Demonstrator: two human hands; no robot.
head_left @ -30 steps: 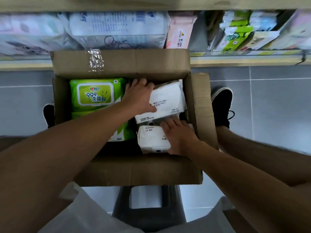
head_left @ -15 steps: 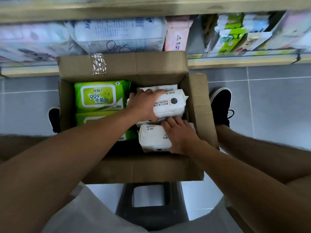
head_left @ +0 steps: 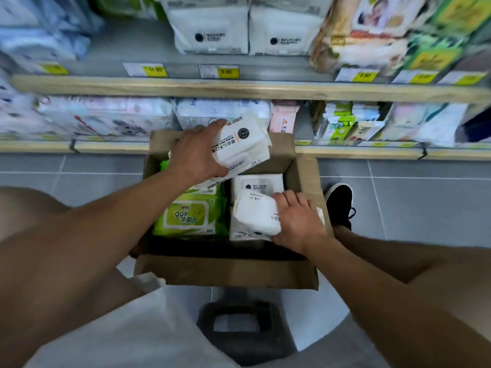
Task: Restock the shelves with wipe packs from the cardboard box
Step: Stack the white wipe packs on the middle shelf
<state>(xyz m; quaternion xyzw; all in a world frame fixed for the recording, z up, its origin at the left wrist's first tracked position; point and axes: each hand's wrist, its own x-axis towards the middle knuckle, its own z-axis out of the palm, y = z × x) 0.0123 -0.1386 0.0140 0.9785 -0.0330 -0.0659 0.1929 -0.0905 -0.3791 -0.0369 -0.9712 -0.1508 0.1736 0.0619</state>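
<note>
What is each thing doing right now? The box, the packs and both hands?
cardboard box: open, flaps up, packs still inside.
left hand: gripping a white wipe pack.
white wipe pack: lifted above the box, tilted.
right hand: closed on a second white pack.
second white pack: low in the box, tipped up.
green wipe pack: lying flat in the box, untouched.
shelves: stocked, price tags on the edge.

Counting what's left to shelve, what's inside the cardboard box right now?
Inside the cardboard box: a green wipe pack on the left, a white pack flat at the back right, another white pack under the right hand. Anything beneath them is covered.
</note>
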